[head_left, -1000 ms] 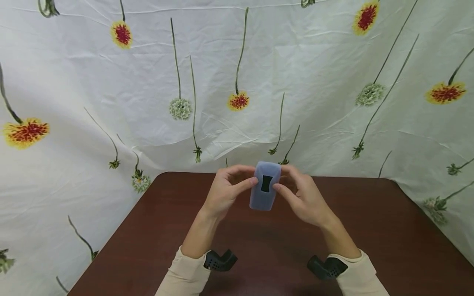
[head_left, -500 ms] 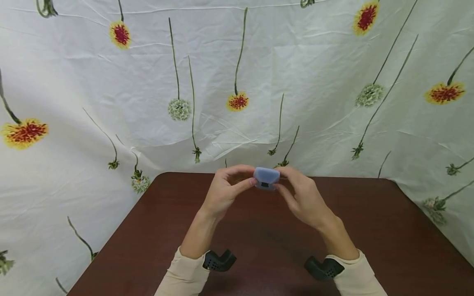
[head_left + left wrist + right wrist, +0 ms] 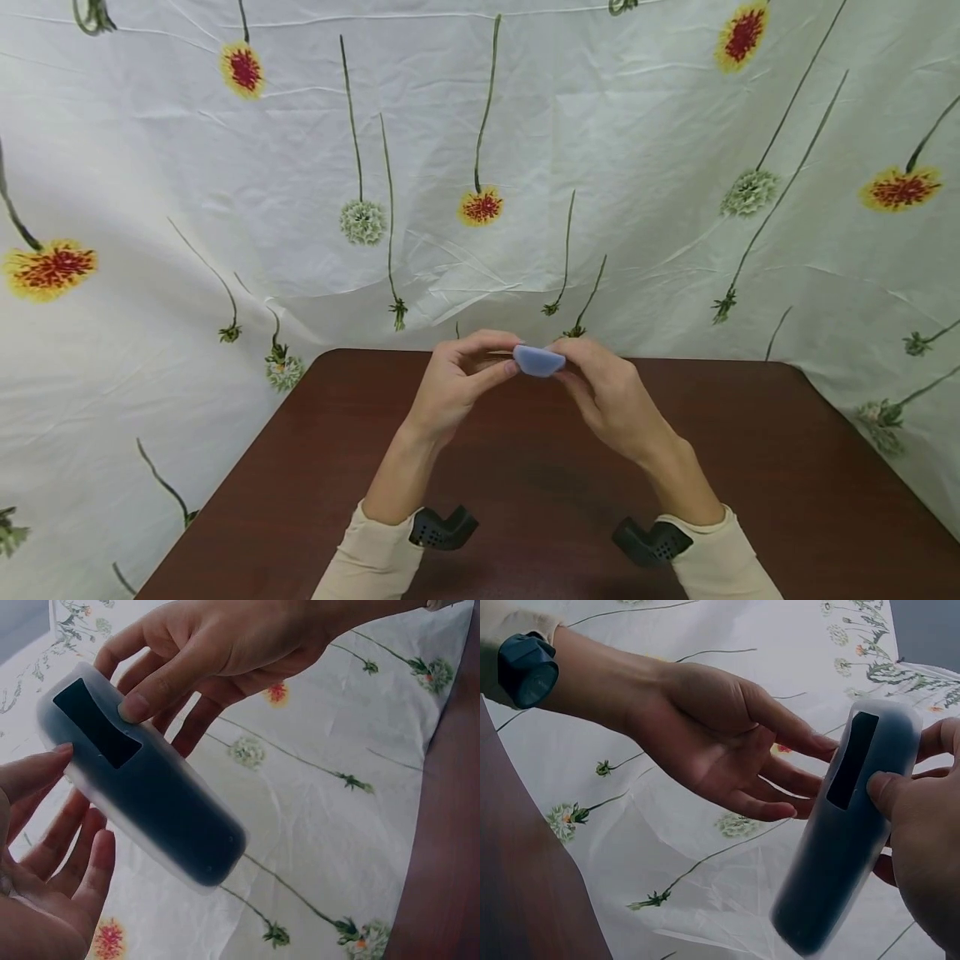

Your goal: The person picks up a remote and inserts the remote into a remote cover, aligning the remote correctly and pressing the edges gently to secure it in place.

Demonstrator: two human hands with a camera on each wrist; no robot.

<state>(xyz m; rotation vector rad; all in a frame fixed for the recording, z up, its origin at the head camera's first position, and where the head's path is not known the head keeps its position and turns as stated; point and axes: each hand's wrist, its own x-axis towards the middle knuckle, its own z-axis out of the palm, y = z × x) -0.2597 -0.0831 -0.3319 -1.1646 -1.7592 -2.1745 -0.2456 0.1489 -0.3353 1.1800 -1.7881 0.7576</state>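
A frosted bluish oblong case (image 3: 538,361) is held above the far part of the table, one narrow end facing the head camera. In the left wrist view, its broad face (image 3: 161,795) has a dark waisted panel (image 3: 97,724) near one end. My left hand (image 3: 467,379) pinches one long edge, the thumb at the panel's side and fingers behind. From the opposite edge my right hand (image 3: 615,400) pinches it the same way. The right wrist view gives the case (image 3: 836,832) slanting between both hands.
A dark red-brown table (image 3: 525,517) lies under the forearms. Behind it hangs a white cloth (image 3: 637,125) printed with flowers. Black wrist cameras (image 3: 444,528) sit at both cream sleeves.
The case has been tipped between the fingers: its broad face with the dark panel showed to the head camera before, and now only its end does. Both hands stay nearly in place.
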